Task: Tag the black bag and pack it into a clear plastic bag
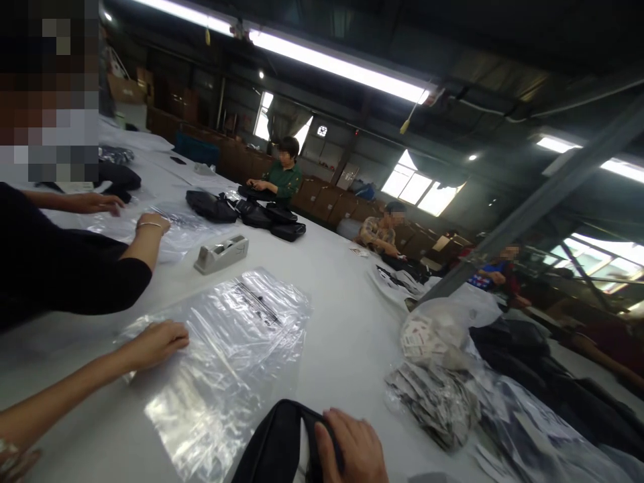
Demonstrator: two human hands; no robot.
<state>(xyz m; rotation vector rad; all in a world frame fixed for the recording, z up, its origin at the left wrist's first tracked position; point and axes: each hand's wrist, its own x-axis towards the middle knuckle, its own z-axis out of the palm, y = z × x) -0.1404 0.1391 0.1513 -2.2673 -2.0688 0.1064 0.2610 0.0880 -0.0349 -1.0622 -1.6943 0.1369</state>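
My left hand [157, 345] is at the left side of a clear plastic bag [226, 349] with dark print, which lies flat on the white table. Its fingers are curled and closed at the plastic, and the fingertips are hidden. At the bottom of the view, my right hand [355, 446] grips a black fabric bag [274, 439], thumb on the near side and fingers over the top. Something white shows in the opening between its black sides. The black bag overlaps the lower right part of the plastic, and its lower end is cut off by the frame.
A grey tape dispenser [221, 253] stands beyond the plastic. At left, a co-worker's arms [145, 235] reach over more clear bags. Several black bags [246, 211] lie farther back. To the right are crumpled plastic-wrapped bundles [437, 396] and a slanting metal post [528, 215].
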